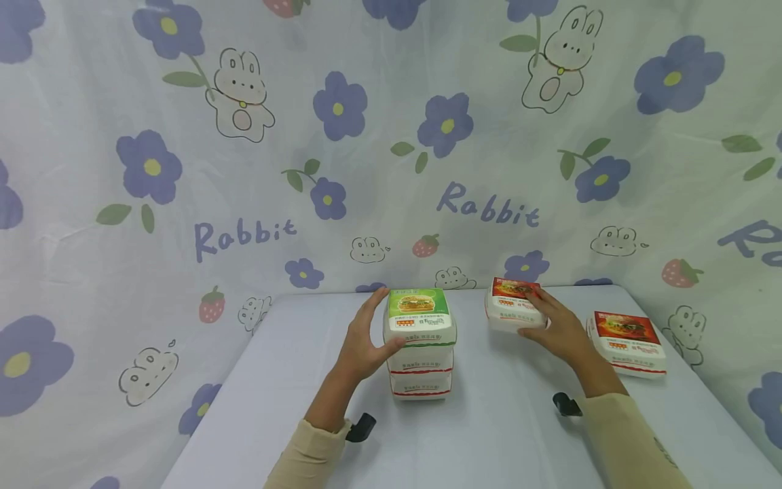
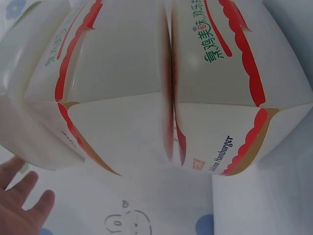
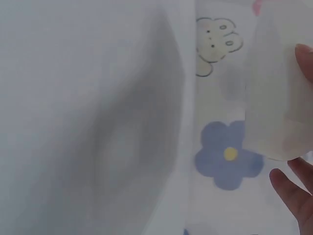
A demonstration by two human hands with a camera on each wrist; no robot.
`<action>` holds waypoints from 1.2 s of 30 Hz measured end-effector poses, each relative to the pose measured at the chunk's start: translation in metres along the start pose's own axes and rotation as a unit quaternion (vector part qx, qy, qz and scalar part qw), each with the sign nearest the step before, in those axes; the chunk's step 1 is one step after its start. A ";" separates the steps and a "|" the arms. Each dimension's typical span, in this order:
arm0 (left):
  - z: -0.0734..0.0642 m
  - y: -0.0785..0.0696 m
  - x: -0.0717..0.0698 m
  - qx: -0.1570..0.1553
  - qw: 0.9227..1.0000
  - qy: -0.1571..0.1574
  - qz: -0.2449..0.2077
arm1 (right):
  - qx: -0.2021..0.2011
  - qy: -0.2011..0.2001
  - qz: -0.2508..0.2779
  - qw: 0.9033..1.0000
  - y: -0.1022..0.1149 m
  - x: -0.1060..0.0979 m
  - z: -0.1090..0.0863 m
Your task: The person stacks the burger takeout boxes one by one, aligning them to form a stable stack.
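Note:
Three white paper burger boxes stand stacked in the head view: a green-topped burger box [image 1: 419,318] above two red-trimmed boxes [image 1: 421,385]. My left hand [image 1: 362,346] is at the left side of the top box, fingers spread and fairly straight, thumb by its front corner. In the left wrist view its fingers [image 2: 41,205] lie close to that box; whether they press it is unclear. Right of the stack, my right hand [image 1: 565,333] holds a red-topped burger box [image 1: 516,305] off the table, thumb at its front and fingers over its right side.
Another red-topped burger box [image 1: 628,343] lies on the right of the white-covered table [image 1: 489,435]. Behind the table hangs a curtain [image 1: 379,170] printed with rabbits and flowers. Dark wrist cameras [image 1: 360,428] sit by both sleeves.

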State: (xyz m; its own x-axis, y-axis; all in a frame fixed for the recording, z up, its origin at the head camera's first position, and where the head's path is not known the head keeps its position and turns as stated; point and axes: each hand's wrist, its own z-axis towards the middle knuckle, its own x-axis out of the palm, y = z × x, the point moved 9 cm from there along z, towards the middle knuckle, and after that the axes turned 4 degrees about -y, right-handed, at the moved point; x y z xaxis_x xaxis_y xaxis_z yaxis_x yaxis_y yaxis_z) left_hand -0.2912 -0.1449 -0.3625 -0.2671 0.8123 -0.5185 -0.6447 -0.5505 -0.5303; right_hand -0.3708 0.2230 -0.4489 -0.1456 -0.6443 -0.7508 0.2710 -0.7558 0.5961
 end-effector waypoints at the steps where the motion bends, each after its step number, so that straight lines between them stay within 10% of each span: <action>1: 0.000 0.000 0.000 -0.002 1.000 0.001 0.000 | -0.007 -0.004 -0.001 1.000 0.004 -0.003 0.000; 36: 0.010 -0.012 0.004 0.006 1.000 0.003 0.006 | -0.116 -0.051 0.015 0.992 0.133 -0.070 -0.002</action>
State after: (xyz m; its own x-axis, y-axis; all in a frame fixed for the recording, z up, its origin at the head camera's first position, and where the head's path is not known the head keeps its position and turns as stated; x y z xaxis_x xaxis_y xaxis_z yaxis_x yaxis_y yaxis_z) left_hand -0.2915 -0.1332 -0.3513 -0.2710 0.8041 -0.5291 -0.6504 -0.5582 -0.5152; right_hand -0.3223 0.1678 -0.3177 -0.2257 -0.6834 -0.6943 0.4863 -0.6966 0.5275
